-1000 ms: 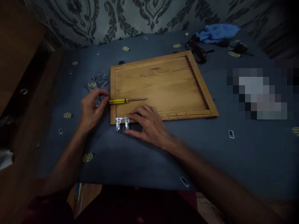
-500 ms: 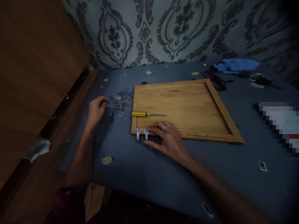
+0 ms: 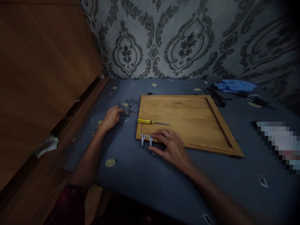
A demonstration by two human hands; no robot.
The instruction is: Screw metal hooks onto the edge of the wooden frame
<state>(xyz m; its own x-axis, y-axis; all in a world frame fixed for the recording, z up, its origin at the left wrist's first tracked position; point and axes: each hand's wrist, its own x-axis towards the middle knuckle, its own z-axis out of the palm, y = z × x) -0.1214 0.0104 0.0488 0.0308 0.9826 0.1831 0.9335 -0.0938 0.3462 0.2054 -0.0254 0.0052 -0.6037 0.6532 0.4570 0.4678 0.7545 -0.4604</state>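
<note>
A framed wooden panel point(image 3: 182, 115) lies flat on the cloth-covered surface. On its near left edge sits a silver metal bracket point(image 3: 143, 139) with two hook-like arms hanging over the side. My right hand point(image 3: 172, 148) holds the bracket's right end, fingers on the frame above and thumb in front below. Left of the panel is a loose pile of small metal hooks and hardware point(image 3: 131, 110). My left hand point(image 3: 112, 117) reaches to this pile's near left side, index finger stretched out; nothing shows in it. A yellow-handled screwdriver point(image 3: 146, 121) rests on the panel's left part.
A blue cloth point(image 3: 235, 85) lies at the back right, near dark glasses point(image 3: 217, 98) and a dark item with a ring point(image 3: 259, 100). A pixelated flat object point(image 3: 278, 143) is at far right. Wooden furniture point(image 3: 47, 56) borders the left; a patterned wall point(image 3: 152, 37) stands behind.
My left hand has moved right and now touches or nearly touches the hardware pile. My right hand stays at the bracket. The view has tilted up slightly.
</note>
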